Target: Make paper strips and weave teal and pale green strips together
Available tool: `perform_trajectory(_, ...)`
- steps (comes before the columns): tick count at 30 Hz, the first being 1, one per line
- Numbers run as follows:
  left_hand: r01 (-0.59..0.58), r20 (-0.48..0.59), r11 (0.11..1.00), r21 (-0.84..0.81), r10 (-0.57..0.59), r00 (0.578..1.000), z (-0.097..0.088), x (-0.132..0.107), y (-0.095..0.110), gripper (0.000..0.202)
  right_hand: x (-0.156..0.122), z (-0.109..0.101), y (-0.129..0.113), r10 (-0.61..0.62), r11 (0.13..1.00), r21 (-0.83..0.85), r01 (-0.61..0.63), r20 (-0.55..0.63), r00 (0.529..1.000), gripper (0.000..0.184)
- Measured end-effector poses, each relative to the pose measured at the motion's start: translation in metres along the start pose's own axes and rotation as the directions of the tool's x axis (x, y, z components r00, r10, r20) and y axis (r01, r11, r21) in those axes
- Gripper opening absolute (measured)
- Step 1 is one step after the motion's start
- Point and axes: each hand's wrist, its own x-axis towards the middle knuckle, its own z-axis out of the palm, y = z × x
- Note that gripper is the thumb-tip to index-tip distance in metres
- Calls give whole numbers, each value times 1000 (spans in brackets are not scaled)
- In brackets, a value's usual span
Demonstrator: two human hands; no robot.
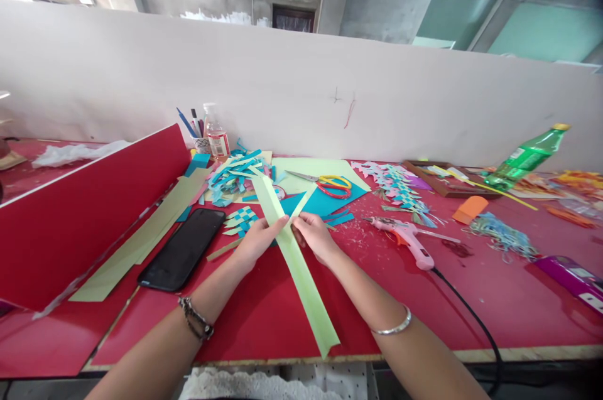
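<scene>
A long light-green paper strip [301, 274] runs from the table's front edge up toward the pile of cut paper. My left hand [257, 240] pinches it on its left edge and my right hand [315, 237] pinches it on the right, both near the strip's upper half. A thinner green strip [304, 202] branches up to the right from between my fingers. A small woven blue-and-green piece [241, 220] lies just left of my left hand. Yellow-and-red scissors [330, 184] rest on blue paper [325, 202] behind my hands.
A black phone [183, 248] lies to the left beside long green strips [141, 240] and a red board [70, 211]. A pink glue gun [407, 238] with its black cord lies to the right. A green bottle [525, 158], woven paper pieces [400, 189] and a pen cup [200, 139] stand farther back.
</scene>
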Motion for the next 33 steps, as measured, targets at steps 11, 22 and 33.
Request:
perform_trajectory(11,-18,-70,1000,18,20,997,2,-1,2,34,-1,-1,-2,4,1000,-15,-2,96,995,25)
perform_trajectory(22,22,0,1000,1,-22,1000,1,-2,2,39,-1,0,-3,14,1000,3,-14,-9,1000,24)
perform_trajectory(33,-105,-52,973,208,118,992,-1,2,0,34,-2,-2,-4,-3,1000,-8,4,151,989,26)
